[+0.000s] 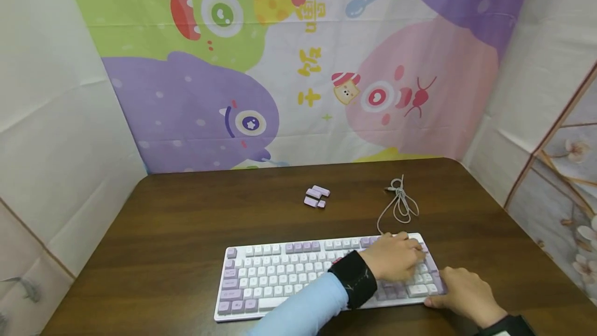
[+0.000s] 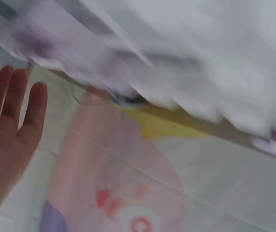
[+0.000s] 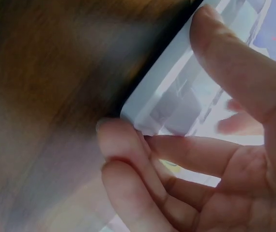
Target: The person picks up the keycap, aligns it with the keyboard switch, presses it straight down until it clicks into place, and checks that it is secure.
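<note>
A white and lilac keyboard lies on the brown table, running from the middle to the right. My left hand reaches across the keys over its right-hand part, covering several of them. In the left wrist view the fingers of that hand look straight. My right hand holds the keyboard's near right corner, thumb at the front edge and fingers at the right side. Seen from the right wrist, the thumb lies along the white edge, and bent fingers meet the corner.
Several loose lilac keycaps lie behind the keyboard. To their right is a looped pale cable running to the keyboard's back edge. A printed cartoon cloth hangs behind the brown table, with pale cloth walls on both sides.
</note>
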Action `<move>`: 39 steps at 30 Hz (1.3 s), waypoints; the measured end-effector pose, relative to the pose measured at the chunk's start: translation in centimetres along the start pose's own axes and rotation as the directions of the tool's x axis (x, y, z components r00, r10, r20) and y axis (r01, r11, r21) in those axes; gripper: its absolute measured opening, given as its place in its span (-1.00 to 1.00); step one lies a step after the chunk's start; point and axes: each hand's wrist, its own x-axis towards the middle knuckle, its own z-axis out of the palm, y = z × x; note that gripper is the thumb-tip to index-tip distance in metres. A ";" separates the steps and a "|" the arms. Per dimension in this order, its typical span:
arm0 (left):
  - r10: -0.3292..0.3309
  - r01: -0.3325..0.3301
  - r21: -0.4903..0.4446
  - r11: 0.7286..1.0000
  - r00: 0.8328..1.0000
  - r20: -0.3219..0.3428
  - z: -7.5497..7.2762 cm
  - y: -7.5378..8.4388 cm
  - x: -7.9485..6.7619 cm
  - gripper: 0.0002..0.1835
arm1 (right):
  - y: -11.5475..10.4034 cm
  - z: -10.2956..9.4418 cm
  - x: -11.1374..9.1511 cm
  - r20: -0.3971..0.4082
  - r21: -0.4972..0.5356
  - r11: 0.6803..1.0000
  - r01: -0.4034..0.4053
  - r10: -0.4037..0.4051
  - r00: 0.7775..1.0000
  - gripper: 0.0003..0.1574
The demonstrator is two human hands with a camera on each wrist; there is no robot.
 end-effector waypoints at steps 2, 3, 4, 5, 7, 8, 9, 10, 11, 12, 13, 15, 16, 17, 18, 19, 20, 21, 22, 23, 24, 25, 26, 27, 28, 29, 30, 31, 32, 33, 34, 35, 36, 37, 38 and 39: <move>-0.045 0.043 -0.037 0.998 0.998 -0.045 -0.2 -1.7 -0.2 -0.66 | 0.2 -0.1 0.0 0.007 -0.013 1.000 -0.002 0.002 1.000 -0.26; -0.080 0.077 -0.058 0.995 0.995 -0.063 -0.2 -2.7 -0.3 -0.68 | 0.3 -0.1 0.0 0.010 -0.020 1.000 -0.003 0.003 1.000 -0.24; -0.120 0.114 -0.079 0.990 0.990 -0.080 -0.2 -3.8 -0.5 -0.71 | 0.4 -0.1 0.0 0.013 -0.024 1.000 -0.004 0.004 1.000 -0.23; -0.158 0.148 -0.098 0.984 0.983 -0.095 -0.2 -5.0 -0.8 -0.74 | 0.5 -0.1 0.0 0.012 -0.025 1.000 -0.005 0.006 1.000 -0.22; -0.236 0.221 -0.138 0.965 0.967 -0.101 0.1 -7.6 -1.5 -0.79 | 0.7 -0.1 0.0 0.011 -0.026 1.000 -0.005 0.005 1.000 -0.20; -0.275 0.259 -0.143 0.955 0.956 -0.104 0.4 -8.8 -1.9 -0.80 | 0.8 -0.1 0.0 0.009 -0.024 1.000 -0.010 0.010 1.000 -0.20; -0.315 0.297 -0.159 0.941 0.944 -0.097 0.7 -10.1 -2.3 -0.81 | 0.9 -0.2 0.0 0.007 -0.023 1.000 -0.014 0.014 1.000 -0.20; -0.355 0.337 -0.171 0.926 0.931 -0.088 1.0 -11.3 -2.8 -0.81 | 1.0 -0.2 0.0 0.005 -0.022 1.000 -0.018 0.019 1.000 -0.20; -0.396 0.378 -0.180 0.908 0.915 -0.075 1.4 -12.4 -3.3 -0.81 | 1.1 -0.2 0.0 0.006 -0.022 1.000 -0.021 0.022 1.000 -0.19; -0.436 0.418 -0.187 0.889 0.898 -0.062 1.8 -13.5 -3.7 -0.81 | 1.2 -0.1 0.0 0.005 -0.022 0.999 -0.024 0.024 1.000 -0.19; -0.471 0.454 -0.188 0.871 0.881 -0.052 2.3 -14.4 -4.1 -0.80 | 1.3 -0.1 0.0 0.004 -0.021 0.999 -0.028 0.028 1.000 -0.19; -0.535 0.522 -0.190 0.832 0.844 -0.023 3.3 -16.0 -4.8 -0.76 | 1.3 -0.1 0.1 0.003 -0.020 0.999 -0.033 0.034 0.999 -0.20; -0.559 0.547 -0.186 0.816 0.829 -0.012 3.7 -16.7 -5.0 -0.73 | 1.4 0.0 0.1 0.005 -0.014 0.999 -0.037 0.037 0.999 -0.21; -0.574 0.564 -0.182 0.805 0.819 -0.003 4.1 -17.2 -5.2 -0.71 | 1.3 0.1 0.2 0.007 -0.010 0.999 -0.039 0.039 0.999 -0.22; -0.584 0.575 -0.183 0.797 0.811 0.005 4.5 -17.5 -5.3 -0.69 | 1.3 0.2 0.2 0.007 -0.005 0.999 -0.043 0.043 0.999 -0.23; -0.588 0.581 -0.187 0.792 0.809 0.019 4.8 -17.8 -5.3 -0.65 | 1.2 0.2 0.2 0.010 -0.002 0.999 -0.047 0.047 0.999 -0.23; -0.587 0.581 -0.196 0.790 0.809 0.032 5.0 -17.9 -5.2 -0.63 | 1.2 0.3 0.2 0.014 0.001 0.999 -0.052 0.052 0.999 -0.24; -0.581 0.576 -0.202 0.792 0.813 0.045 5.2 -18.0 -5.1 -0.60 | 1.1 0.4 0.3 0.019 0.005 0.998 -0.055 0.055 0.998 -0.24; -0.570 0.569 -0.210 0.795 0.819 0.057 5.4 -18.0 -5.0 -0.59 | 1.0 0.4 0.3 0.020 0.007 0.998 -0.056 0.056 0.998 -0.25; -0.560 0.560 -0.218 0.799 0.826 0.067 5.5 -17.9 -4.8 -0.57 | 0.8 0.4 0.3 0.022 0.007 0.998 -0.056 0.055 0.998 -0.24; -0.550 0.552 -0.223 0.804 0.832 0.076 5.5 -17.8 -4.5 -0.56 | 0.7 0.5 0.3 0.022 0.007 0.998 -0.056 0.056 0.998 -0.25; -0.542 0.545 -0.221 0.809 0.837 0.081 5.6 -17.7 -4.3 -0.56 | 0.6 0.5 0.3 0.021 0.006 0.999 -0.052 0.052 0.998 -0.24; -0.536 0.541 -0.206 0.816 0.840 0.081 5.6 -17.6 -4.1 -0.55 | 0.4 0.5 0.3 0.020 0.007 0.999 -0.052 0.052 0.998 -0.25; -0.535 0.539 -0.188 0.821 0.841 0.075 5.6 -17.5 -3.8 -0.56 | 0.3 0.6 0.3 0.020 0.006 0.999 -0.047 0.046 0.999 -0.25; -0.536 0.539 -0.160 0.827 0.841 0.066 5.6 -17.4 -3.6 -0.56 | 0.2 0.6 0.3 0.016 0.005 0.999 -0.045 0.045 0.999 -0.25; -0.537 0.538 -0.126 0.833 0.842 0.050 5.7 -17.4 -3.4 -0.58 | 0.1 0.6 0.3 0.017 0.003 0.999 -0.046 0.045 0.999 -0.25; -0.535 0.536 -0.086 0.840 0.844 0.032 5.7 -17.4 -3.1 -0.60 | 0.0 0.6 0.3 0.016 0.002 0.999 -0.046 0.046 0.999 -0.26; -0.530 0.530 -0.046 0.847 0.848 0.012 5.8 -17.3 -3.0 -0.63 | -0.1 0.6 0.3 0.018 0.000 0.999 -0.047 0.047 0.999 -0.27; -0.524 0.524 -0.012 0.852 0.852 -0.007 5.9 -17.3 -2.8 -0.66 | -0.2 0.6 0.3 0.020 -0.001 0.999 -0.049 0.049 0.999 -0.28; -0.516 0.517 0.015 0.856 0.856 -0.029 6.1 -17.3 -2.6 -0.69 | -0.2 0.6 0.3 0.022 -0.003 0.999 -0.047 0.047 0.999 -0.28; -0.505 0.507 0.040 0.861 0.862 -0.052 6.2 -17.3 -2.5 -0.73 | -0.2 0.6 0.2 0.023 -0.006 0.999 -0.049 0.049 0.999 -0.29; -0.494 0.499 0.054 0.865 0.866 -0.075 6.4 -17.3 -2.3 -0.76 | -0.2 0.6 0.1 0.023 -0.009 0.999 -0.047 0.047 0.999 -0.29; -0.487 0.494 0.062 0.867 0.868 -0.096 6.6 -17.3 -2.2 -0.79 | -0.2 0.5 0.1 0.020 -0.012 0.999 -0.045 0.045 0.999 -0.29; -0.483 0.492 0.062 0.869 0.867 -0.122 6.7 -17.3 -2.0 -0.80 | -0.2 0.4 0.0 0.019 -0.014 0.999 -0.047 0.047 0.999 -0.30; -0.482 0.493 0.057 0.868 0.865 -0.141 6.8 -17.2 -1.9 -0.82 | -0.1 0.3 0.0 0.015 -0.016 0.999 -0.046 0.046 0.999 -0.30; -0.483 0.496 0.052 0.867 0.861 -0.158 6.9 -17.2 -1.7 -0.83 | -0.1 0.2 0.0 0.011 -0.016 0.999 -0.050 0.050 0.999 -0.30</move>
